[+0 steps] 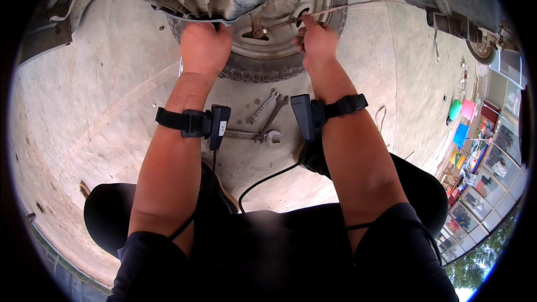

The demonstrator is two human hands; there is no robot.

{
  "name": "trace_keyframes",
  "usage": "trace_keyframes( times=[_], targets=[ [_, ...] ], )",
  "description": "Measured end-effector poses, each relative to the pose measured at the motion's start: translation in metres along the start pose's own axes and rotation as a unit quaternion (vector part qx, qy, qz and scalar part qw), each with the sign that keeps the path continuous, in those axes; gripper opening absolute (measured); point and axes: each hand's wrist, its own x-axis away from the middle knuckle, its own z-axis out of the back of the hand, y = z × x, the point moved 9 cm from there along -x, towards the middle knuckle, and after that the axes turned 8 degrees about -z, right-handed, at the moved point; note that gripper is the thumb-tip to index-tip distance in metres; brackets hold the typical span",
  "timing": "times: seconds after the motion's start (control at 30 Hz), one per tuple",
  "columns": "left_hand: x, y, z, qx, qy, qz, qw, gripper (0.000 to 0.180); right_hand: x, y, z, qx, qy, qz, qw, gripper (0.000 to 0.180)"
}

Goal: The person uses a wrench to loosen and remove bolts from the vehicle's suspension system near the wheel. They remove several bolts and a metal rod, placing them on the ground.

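Concrete ground [112,106], one tyre [257,61], three spanners [263,117], two hands [204,45] gripping.

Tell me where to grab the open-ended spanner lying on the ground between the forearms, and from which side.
Grip the open-ended spanner by its bare straight shank, probably from above with fingers across its width. It lies flat on the concrete, its open jaw end toward the right near the crossed wrenches, so the left part of the shank looks freest.

The person wears dark short sleeves [151,251] and dark trousers; each wrist carries a black strap [170,118] with a boxy, perhaps camera, unit [219,126], cabled.
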Motion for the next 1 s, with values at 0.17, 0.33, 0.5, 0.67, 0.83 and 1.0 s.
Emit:
trace_keyframes(
  times=[0.17,0.33,0.5,0.67,0.83,1.0],
  targets=[
    [0.010,0.001,-0.058,0.187,-0.131,0.154,0.961,0.044,0.006,0.015,-0.018,-0.006,-0.011,-0.039,0.999,0.039],
    [0.021,0.014,-0.088,0.356,-0.154,0.226,0.894,0.037,0.006,0.019,-0.034,-0.028,-0.080,-0.043,0.995,0.031],
    [0.016,0.008,-0.092,0.294,-0.180,0.209,0.915,0.033,0.006,0.021,-0.042,-0.012,-0.119,-0.041,0.992,0.027],
    [0.010,0.009,-0.085,0.269,-0.210,0.183,0.922,0.031,0.005,0.019,-0.042,-0.029,-0.115,-0.038,0.992,0.022],
    [0.008,0.009,-0.077,0.244,-0.226,0.176,0.926,0.031,0.007,0.017,-0.042,-0.049,-0.098,-0.047,0.993,0.019],
    [0.007,0.012,-0.072,0.221,-0.222,0.158,0.937,0.033,0.006,0.018,-0.044,-0.050,-0.098,-0.054,0.992,0.019]
  ],
)
